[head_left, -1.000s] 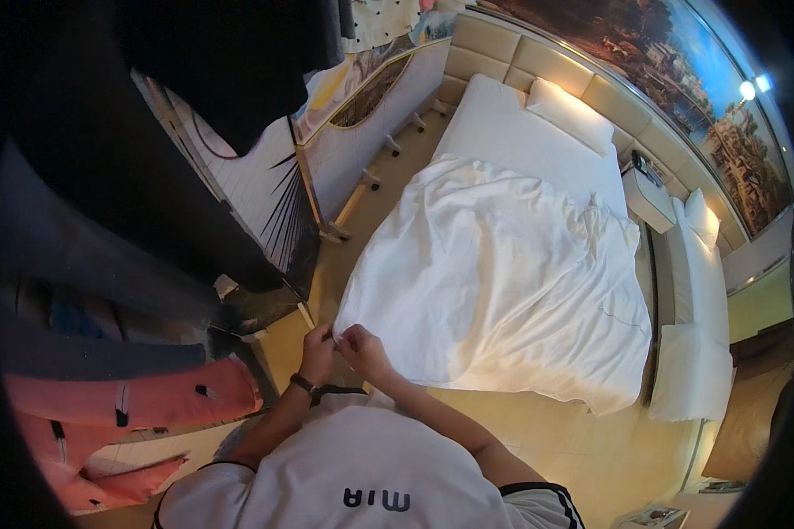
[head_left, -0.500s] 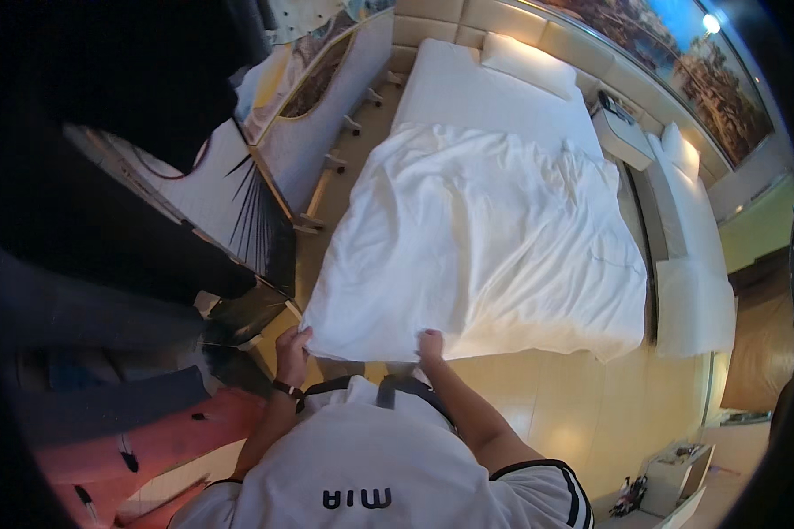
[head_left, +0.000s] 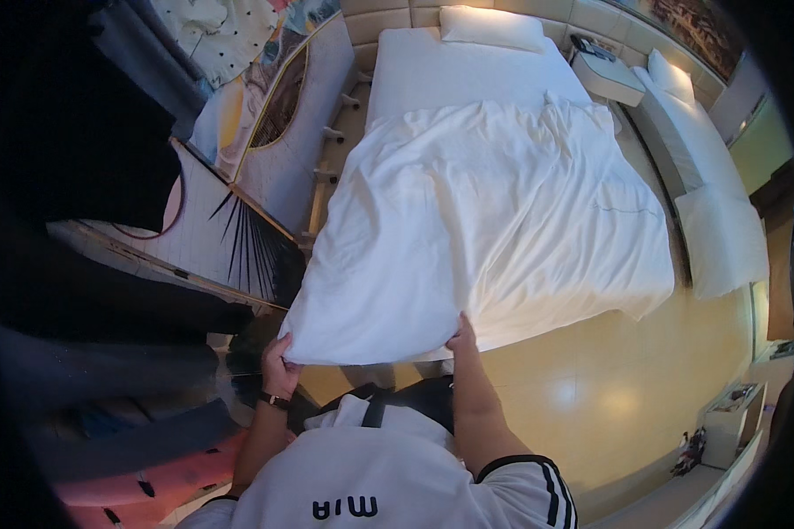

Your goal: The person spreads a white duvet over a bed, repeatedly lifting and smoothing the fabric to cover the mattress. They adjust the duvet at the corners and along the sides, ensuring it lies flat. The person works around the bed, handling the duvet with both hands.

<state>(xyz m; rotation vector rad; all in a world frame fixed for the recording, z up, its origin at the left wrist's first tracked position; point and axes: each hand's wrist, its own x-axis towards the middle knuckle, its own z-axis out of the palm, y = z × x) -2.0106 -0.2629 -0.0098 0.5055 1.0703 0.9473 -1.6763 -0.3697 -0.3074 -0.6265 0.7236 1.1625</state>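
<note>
A wrinkled white duvet point(head_left: 520, 212) covers the lower part of the bed and hangs over its foot end. My left hand point(head_left: 280, 366), with a dark watch on the wrist, grips the duvet's near left corner. Farther right along the same edge, my right hand point(head_left: 461, 335) is closed on the fabric. Between the two hands the edge is lifted and pulled toward me. The white sheet point(head_left: 463, 75) lies smooth on the far half of the bed, with a white pillow point(head_left: 494, 29) against the padded headboard.
Folding screens point(head_left: 273, 132) on white feet stand close along the bed's left side, with dark clothes hanging nearer. A nightstand point(head_left: 607, 75) with a telephone sits at the far right. Beyond it is a second white bed point(head_left: 710, 167). Pale floor point(head_left: 582, 379) stretches to the right.
My right hand has moved right and a little up along the duvet's edge. The left hand has shifted slightly left and down. The whole view has turned a little.
</note>
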